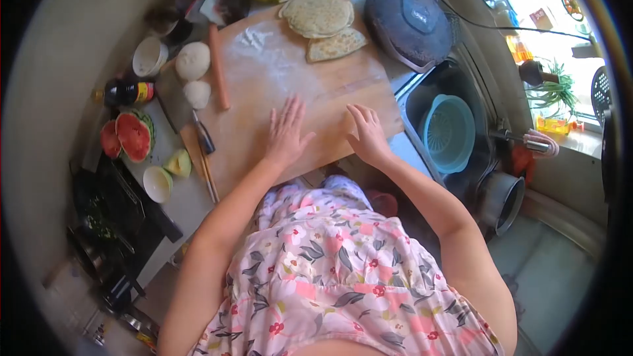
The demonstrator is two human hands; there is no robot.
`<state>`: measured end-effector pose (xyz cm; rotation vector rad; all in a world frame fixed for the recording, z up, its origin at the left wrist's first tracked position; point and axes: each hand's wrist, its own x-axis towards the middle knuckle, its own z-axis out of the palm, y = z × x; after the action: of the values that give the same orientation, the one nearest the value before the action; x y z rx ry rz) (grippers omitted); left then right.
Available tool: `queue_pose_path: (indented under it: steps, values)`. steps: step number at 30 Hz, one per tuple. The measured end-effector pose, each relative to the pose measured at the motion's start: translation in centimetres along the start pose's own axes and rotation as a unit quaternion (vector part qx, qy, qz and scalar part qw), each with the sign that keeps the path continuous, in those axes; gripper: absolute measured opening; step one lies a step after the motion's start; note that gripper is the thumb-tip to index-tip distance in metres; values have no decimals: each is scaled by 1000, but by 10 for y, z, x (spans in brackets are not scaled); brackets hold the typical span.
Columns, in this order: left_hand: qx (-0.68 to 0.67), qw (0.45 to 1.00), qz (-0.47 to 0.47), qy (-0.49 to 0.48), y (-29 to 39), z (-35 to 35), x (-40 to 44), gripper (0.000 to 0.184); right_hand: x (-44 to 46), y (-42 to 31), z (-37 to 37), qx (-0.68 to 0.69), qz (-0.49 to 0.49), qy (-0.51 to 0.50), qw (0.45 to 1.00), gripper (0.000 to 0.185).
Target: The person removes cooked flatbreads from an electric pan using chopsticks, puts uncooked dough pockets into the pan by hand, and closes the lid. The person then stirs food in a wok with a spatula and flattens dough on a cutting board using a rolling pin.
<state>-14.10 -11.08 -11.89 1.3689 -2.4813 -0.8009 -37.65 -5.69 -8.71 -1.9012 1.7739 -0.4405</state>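
My left hand point(288, 133) lies palm down on the wooden board point(330, 105), fingers stretched out and thumb apart. Over the board's near right part is my right hand point(368, 135), its fingers slightly bent, thumb apart and nothing held. Flour point(256, 38) dusts the board beyond both hands. A reddish rolling pin point(219, 69) rests toward the left side. Left of it are two lumps of dough, a larger one point(193, 60) and a smaller one point(197, 94). At the far edge lies a stack of flatbreads point(318, 14), with a folded flatbread point(336, 46) in front.
A dark-handled utensil point(204, 135) and chopsticks point(208, 170) lie at the board's left. Beyond are cut watermelon point(135, 135), a sauce bottle point(128, 92) and a white bowl point(150, 57). On the right stand an electric griddle point(410, 20) and a sink holding a blue colander point(450, 133).
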Motion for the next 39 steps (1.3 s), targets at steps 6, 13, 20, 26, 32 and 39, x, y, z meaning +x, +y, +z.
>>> queue_pose_path:
  steps: [6,13,20,26,32,39]
  values:
    - [186,978,-29,-85,-36,-10,70,89,84,14,-12,-20,-20,143,989,66]
    - [-12,983,-105,152,-27,-14,126,85,173,27,-18,-2,49,255,966,52]
    - [-279,921,-222,158,-17,22,182,71,203,34,-13,-21,133,190,973,41]
    - [-84,973,-171,134,12,12,103,76,135,30,-14,-48,50,227,971,46]
    - [-78,963,-116,229,-1,-22,168,74,191,32,-34,-98,-64,248,962,44]
    - [-219,951,-172,136,-54,-17,226,50,259,59,-39,-245,-81,122,958,32]
